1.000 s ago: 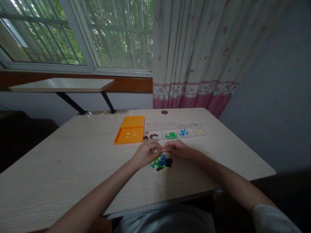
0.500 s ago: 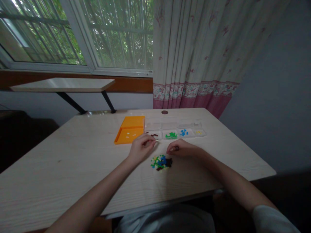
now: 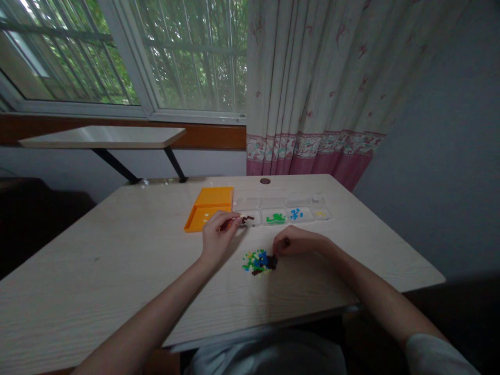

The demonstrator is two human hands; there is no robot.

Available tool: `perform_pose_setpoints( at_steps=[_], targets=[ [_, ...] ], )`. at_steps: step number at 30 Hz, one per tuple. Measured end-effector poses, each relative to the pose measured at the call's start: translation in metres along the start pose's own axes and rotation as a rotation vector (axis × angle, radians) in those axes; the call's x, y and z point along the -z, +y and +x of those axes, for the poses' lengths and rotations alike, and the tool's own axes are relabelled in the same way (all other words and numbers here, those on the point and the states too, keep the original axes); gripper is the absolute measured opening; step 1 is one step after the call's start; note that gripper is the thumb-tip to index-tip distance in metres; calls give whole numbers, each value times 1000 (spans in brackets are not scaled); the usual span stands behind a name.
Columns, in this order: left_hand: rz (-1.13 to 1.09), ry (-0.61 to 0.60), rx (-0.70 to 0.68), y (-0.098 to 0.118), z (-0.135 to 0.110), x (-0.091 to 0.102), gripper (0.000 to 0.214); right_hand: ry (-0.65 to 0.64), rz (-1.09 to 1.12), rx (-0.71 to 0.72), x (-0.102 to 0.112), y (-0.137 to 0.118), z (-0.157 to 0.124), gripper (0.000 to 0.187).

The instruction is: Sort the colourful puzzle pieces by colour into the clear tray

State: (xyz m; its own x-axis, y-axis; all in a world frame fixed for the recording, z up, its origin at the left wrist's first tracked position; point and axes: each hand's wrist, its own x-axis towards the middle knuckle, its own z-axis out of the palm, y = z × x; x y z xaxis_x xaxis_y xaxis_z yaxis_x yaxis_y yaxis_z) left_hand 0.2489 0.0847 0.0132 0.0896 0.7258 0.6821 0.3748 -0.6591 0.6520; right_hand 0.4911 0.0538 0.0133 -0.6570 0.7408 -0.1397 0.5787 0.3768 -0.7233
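Presently, loose pile: my feed shows mixed small pieces point(image 3: 260, 259) heaped on the pale surface point(image 3: 156, 276), green, blue, yellow and dark brown; I take this heap as my clock's centre;
Left hand point(image 3: 215, 234): at ten o'clock, in front of the compartment of brown pieces point(image 3: 250, 218); fingers narrow, pinching what I read as a pale piece point(image 3: 242, 215) at their tips;
Right hand point(image 3: 296, 241): at two o'clock, fingers curled and narrow, tips just beside the heap's dark brown part; from my end I cannot tell whether they hold anything;
Clear tray point(image 3: 272, 201): from twelve to two o'clock, beyond both hands; after brown, its near row carries green pieces point(image 3: 276, 219), blue pieces point(image 3: 296, 214), then yellow pieces point(image 3: 319, 213);
Orange case point(image 3: 213, 197): toward half past ten, lying open; white pieces point(image 3: 207, 215) sit in its near half, next to the left hand.
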Motion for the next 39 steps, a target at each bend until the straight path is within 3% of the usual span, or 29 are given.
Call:
perform_pose_setpoints(
  at_steps=[6,9,12,14,17,20,25,34,39],
  targets=[
    [81,-62,-18,-1,4,3,15,8,-23,-7,0,-1,0,18],
    [285,-165,-42,-15,16,17,18,26,-58,5,-1,1,0,18],
    [573,-173,-39,-40,30,40,18,29,-66,5,-1,2,0,18],
    [719,-191,16,-57,38,56,19,29,-61,1,-1,2,0,18],
    [838,-322,204,-73,45,69,23,33,-77,3,-1,3,0,18],
    [878,-434,341,-75,47,69,27,35,-90,-4,-1,3,0,18],
    [872,-506,389,-74,46,60,27,37,-95,-19,-1,0,-1,18],
    [841,-461,401,-74,47,61,25,49,-114,-14,-2,3,0,17],
    [757,-319,217,-57,43,52,26,209,-123,-12,-2,5,3,13]
  ],
)
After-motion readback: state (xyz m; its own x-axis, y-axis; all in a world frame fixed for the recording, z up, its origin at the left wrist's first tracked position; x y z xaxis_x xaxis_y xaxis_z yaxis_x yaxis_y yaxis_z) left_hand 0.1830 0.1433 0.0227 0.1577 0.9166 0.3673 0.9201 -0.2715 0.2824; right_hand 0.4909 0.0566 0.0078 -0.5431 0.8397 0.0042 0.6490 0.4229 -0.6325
